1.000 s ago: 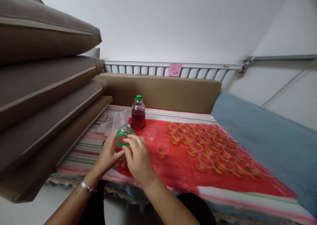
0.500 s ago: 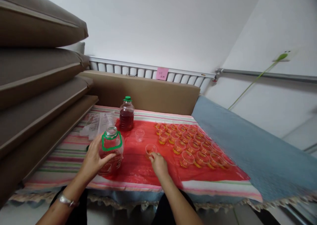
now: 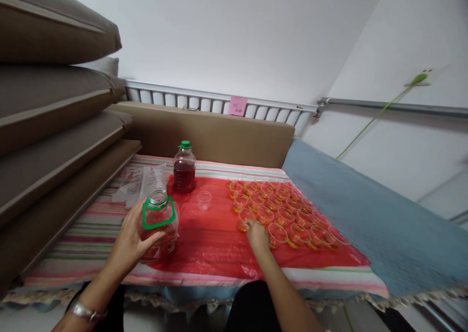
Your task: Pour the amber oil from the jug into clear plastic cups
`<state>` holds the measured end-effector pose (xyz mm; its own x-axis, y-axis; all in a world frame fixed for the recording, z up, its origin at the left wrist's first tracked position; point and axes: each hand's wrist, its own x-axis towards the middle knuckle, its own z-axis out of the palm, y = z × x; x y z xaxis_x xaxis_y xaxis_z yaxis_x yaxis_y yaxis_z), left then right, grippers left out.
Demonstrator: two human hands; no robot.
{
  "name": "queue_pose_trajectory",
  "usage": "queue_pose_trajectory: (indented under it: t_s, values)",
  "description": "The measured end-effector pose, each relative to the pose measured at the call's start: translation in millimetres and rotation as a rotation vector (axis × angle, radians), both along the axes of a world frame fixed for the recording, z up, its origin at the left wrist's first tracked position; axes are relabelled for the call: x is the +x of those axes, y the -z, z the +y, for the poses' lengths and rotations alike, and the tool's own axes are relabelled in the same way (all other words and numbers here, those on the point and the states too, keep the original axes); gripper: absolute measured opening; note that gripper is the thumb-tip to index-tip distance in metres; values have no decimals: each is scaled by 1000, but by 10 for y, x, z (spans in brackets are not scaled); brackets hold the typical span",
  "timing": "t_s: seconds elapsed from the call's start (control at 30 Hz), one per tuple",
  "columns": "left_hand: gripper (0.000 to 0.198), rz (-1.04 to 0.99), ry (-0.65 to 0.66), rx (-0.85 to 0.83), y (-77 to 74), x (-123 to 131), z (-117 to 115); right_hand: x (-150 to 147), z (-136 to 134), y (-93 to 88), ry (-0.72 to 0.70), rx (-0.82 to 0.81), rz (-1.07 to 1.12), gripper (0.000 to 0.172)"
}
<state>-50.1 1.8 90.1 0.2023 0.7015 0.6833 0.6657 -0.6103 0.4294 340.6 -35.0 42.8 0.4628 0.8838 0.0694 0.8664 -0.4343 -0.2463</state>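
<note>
My left hand [image 3: 133,237] is wrapped round the side of a clear plastic jug [image 3: 168,237] with a green handle ring and an uncapped mouth. The jug stands upright on a red plastic sheet [image 3: 204,249]. Pinched at its rim by my right hand [image 3: 258,235] is a clear plastic cup [image 3: 245,219] with some yellowish liquid in it. It is at the left edge of rows of similar filled cups [image 3: 284,216]. A lone clear cup [image 3: 204,201], seemingly without liquid, stands between the jug and the rows.
Behind the jug stands a capped jug of dark red liquid [image 3: 184,171]. Clear plastic bags [image 3: 141,183] lie on the striped cloth [image 3: 73,242] at left. Brown cushions [image 3: 54,93] are stacked on the left; a long brown cushion [image 3: 204,129] lines the back, before a radiator [image 3: 168,98].
My right hand has carried the cup rightward, from beside the jug to the left edge of the cup rows. My left hand stays on the jug. The view has shifted slightly.
</note>
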Motion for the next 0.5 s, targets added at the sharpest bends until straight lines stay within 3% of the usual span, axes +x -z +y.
queue_pose_trajectory:
  t_s: [0.13,0.3,0.4,0.5]
  values:
    - [80,-2,-2,8,-9,-2,-27,-6,-24,-40,21,-32,26,25]
    - [81,-3,-8,-1,-33,13,-62,-109,-108,-334,66,-1,33,48]
    - [82,-18,-15,-8,-16,32,-70,-352,2,-471,-52,78,60,47]
    - [83,-29,-20,-24,6,53,-73,-729,304,-410,-183,60,91,42]
